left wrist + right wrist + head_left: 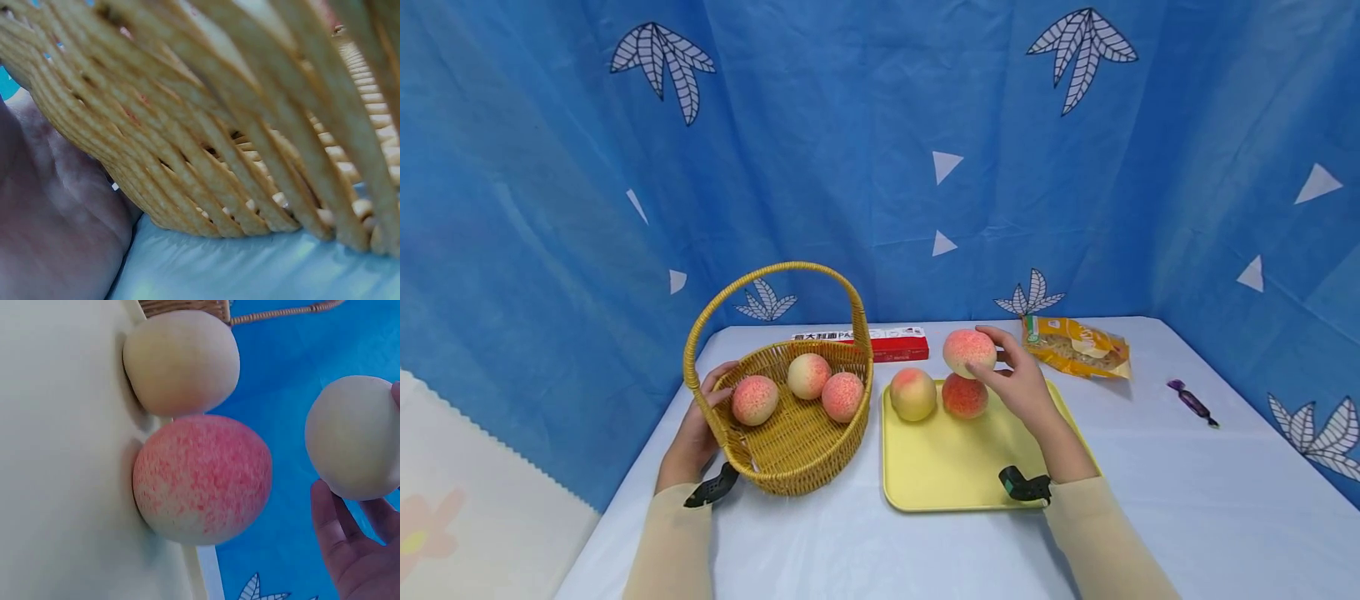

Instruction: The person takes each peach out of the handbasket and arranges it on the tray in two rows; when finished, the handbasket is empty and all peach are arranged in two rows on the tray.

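Observation:
My right hand (1021, 385) holds a pink-and-cream peach (970, 353) between thumb and fingers, raised over the far edge of a yellow tray (955, 475). Under it on the tray are a redder peach (965, 396) and a yellowish peach (913, 394), side by side; the right wrist view shows the held peach (355, 437) apart from both. At the left, my left hand (698, 425) grips the side of a wicker basket (805, 479), fingers over the rim and palm (56, 212) against the outer weave. Three peaches lie in the basket, one peach (755, 401) close to my left fingertips.
Behind the basket and tray lies a red and white box (898, 345). An orange food packet (1078, 346) is at the back right, with a purple wrapped candy (1193, 403) farther right. The basket's tall handle (790, 267) arches up, and a blue curtain (865, 167) surrounds the white table.

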`<state>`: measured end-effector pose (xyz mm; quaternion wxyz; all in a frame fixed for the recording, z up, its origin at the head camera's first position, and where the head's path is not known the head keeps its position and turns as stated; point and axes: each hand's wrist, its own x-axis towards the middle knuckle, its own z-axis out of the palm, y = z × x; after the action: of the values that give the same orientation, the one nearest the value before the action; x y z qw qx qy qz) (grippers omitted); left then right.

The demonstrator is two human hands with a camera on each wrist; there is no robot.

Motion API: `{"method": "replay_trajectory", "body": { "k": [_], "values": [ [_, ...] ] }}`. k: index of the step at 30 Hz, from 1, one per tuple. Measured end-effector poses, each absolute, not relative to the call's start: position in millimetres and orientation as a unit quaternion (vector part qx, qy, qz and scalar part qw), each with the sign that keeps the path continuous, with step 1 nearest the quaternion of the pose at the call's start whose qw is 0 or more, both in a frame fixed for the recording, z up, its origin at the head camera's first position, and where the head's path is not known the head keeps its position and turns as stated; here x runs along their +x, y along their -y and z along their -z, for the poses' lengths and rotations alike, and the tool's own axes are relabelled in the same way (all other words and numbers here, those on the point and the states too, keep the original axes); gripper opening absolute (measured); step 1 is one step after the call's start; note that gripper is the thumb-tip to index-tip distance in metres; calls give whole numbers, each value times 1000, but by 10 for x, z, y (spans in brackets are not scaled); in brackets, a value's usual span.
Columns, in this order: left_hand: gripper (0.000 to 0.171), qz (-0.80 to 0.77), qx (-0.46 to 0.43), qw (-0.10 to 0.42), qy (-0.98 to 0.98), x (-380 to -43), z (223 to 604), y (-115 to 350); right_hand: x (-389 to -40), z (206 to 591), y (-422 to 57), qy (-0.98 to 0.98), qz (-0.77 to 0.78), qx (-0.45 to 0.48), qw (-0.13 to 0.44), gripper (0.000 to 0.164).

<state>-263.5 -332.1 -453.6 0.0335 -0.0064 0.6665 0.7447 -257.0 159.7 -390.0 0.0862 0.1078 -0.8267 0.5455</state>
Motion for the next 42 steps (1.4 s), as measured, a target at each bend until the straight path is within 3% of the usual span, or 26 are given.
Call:
{"method": "replay_trajectory", "body": {
  "k": [15, 31, 42],
  "values": [
    [49, -747, 9, 27, -664, -2658, 4587, 3335, -2602, 3990, -2040, 845, -525, 73, 76, 68],
    [50, -747, -1, 28, -664, -2631, 4544, 3296, -2618, 4130, -2381, 871, -483, 90, -1, 68],
    [51, -746, 2, 29, -665, -2637, 4534, 3307, -2636, 4207, -2441, 874, -480, 55, -52, 76]
  ]
}}
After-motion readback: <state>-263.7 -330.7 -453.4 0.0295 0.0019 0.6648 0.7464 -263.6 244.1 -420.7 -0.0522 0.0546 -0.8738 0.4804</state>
